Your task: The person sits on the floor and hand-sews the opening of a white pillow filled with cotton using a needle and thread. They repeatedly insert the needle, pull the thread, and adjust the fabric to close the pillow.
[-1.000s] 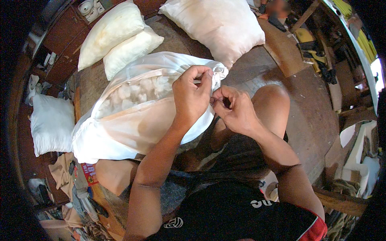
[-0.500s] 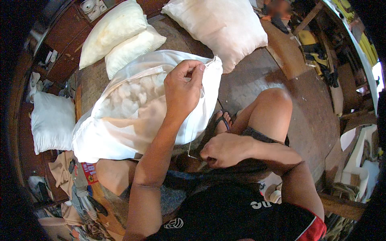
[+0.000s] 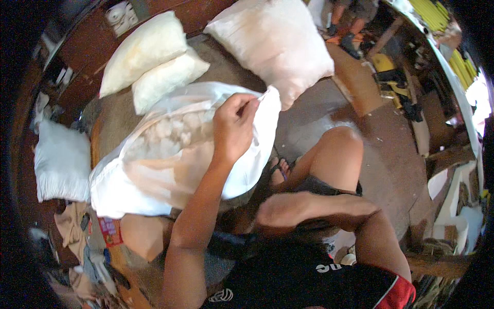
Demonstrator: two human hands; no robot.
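Note:
A white pillow cover (image 3: pixel 131 190) lies across my lap and the platform before me, its long side gaping. Clumps of off-white stuffing (image 3: pixel 172 131) show through that gap. Pinched at the cover's far right corner, my left hand (image 3: pixel 234 129) holds the cloth up between thumb and fingers. My right hand (image 3: pixel 275 210) is drawn back near my lap, apart from the cover. Its fingers look curled in but are smeared by motion, and what they hold is hidden.
Beyond the cover are two cream pillows (image 3: pixel 146 51) and a big pinkish-white pillow (image 3: pixel 275 46). A pale blue pillow (image 3: pixel 63 162) stands at the left. Cloth scraps (image 3: pixel 74 226) pile at lower left. Another person's legs (image 3: pixel 352 20) show at the far right.
My left hand keeps its pinch on the cover's corner. The right hand stays near my lap; a thin thread and needle-like piece beside it no longer show. The whole view has shifted slightly.

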